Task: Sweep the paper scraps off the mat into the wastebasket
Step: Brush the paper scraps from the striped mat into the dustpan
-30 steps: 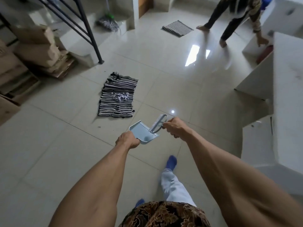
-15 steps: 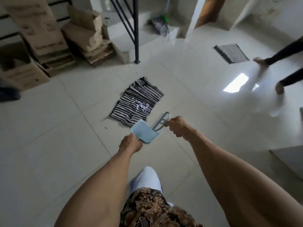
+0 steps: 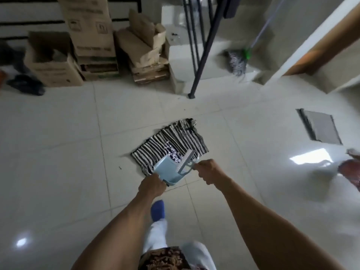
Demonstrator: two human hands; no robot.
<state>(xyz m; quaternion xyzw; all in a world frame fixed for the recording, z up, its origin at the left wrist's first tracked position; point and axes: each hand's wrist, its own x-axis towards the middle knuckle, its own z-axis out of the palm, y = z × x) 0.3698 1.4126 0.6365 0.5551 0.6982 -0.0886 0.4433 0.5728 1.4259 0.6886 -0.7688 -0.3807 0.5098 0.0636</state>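
A black-and-white striped mat (image 3: 175, 139) lies on the tiled floor just ahead of me. Small pale paper scraps (image 3: 173, 153) sit in a cluster near its middle. My left hand (image 3: 153, 185) grips the handle of a light blue dustpan (image 3: 169, 169), held above the mat's near edge. My right hand (image 3: 209, 170) is closed on the handle of a small hand brush (image 3: 187, 160), whose bristles hover over the pan and next to the scraps. No wastebasket is in view.
Cardboard boxes (image 3: 91, 32) are stacked along the far wall at left. A black metal stair post (image 3: 202, 53) stands behind the mat, with a mop (image 3: 237, 61) beside it. A grey doormat (image 3: 319, 126) lies at right. Another person's foot (image 3: 352, 152) shows at the right edge.
I have walked closer to the striped mat and my view has swung left. The dustpan and brush now overlap the mat's near edge. The other person has slid toward the right edge.
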